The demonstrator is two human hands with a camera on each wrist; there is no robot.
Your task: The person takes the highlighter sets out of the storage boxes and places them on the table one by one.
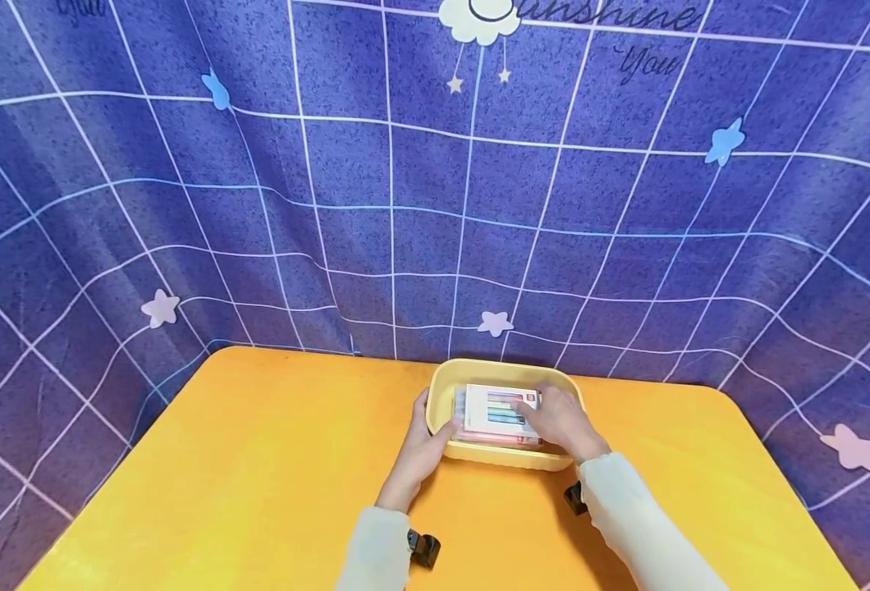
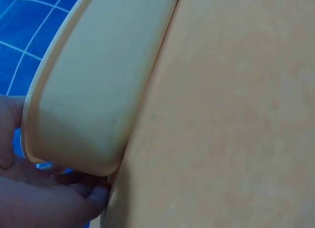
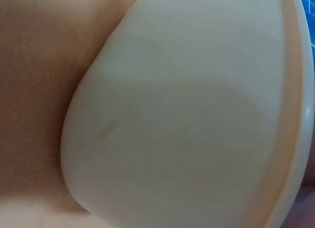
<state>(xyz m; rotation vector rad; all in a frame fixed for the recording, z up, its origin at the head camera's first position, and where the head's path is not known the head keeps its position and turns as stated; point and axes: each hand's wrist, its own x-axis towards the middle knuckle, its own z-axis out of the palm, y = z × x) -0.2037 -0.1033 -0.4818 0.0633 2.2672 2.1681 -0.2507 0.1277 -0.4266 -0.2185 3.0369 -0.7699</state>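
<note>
A pale yellow plastic basin [image 1: 505, 369] stands on the table near its back edge. My left hand [image 1: 418, 447] grips the basin's left end, thumb over the rim; in the left wrist view its fingers [image 2: 93, 196] curl round the outside near the bottom. Inside the basin a white box of colored pens [image 1: 483, 414] lies on top of other packs, one with a reddish edge [image 1: 497, 440]. My right hand [image 1: 564, 419] reaches over the basin's right side and holds the box's right end, thumb lying on its top face. The right wrist view shows mostly the basin's outer wall [image 3: 172, 114], with that hand largely hidden.
The yellow-orange table [image 1: 280, 476] spreads out on both sides of the basin. Behind it hangs a blue-purple curtain [image 1: 420, 246] with a white grid and stars, close to the basin's far side. Black wrist cameras [image 1: 425, 550] sit under both sleeves.
</note>
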